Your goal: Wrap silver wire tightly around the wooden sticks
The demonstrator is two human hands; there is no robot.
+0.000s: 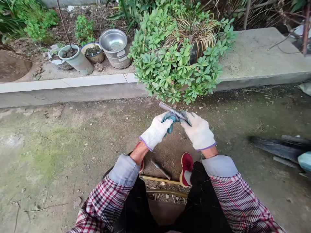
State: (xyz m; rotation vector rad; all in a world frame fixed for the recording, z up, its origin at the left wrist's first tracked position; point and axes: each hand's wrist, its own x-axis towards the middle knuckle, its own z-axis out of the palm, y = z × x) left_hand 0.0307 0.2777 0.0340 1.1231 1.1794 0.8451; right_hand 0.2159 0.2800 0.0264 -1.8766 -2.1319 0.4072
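Note:
Both hands wear white knit gloves with grey-green coated palms and fingers. A grey rod [166, 106] slants down to the right in front of me, with a ridged, shiny band around its middle that looks like wound wire or thread. My right hand [198, 129] is closed around its lower right end. My left hand [157, 127] is closed just under the ridged band, its fingers curled against the rod; anything else inside them is hidden. On the ground between my feet lies a second, similar rod [160, 170].
Yellowish bars [167, 193] of a seat or frame cross between my legs. Ahead runs a low concrete ledge [262, 53] bearing a leafy bush [155, 61], a metal pot [119, 58] and planters [81, 61]. A dark, blurred object [274, 149] stands at right.

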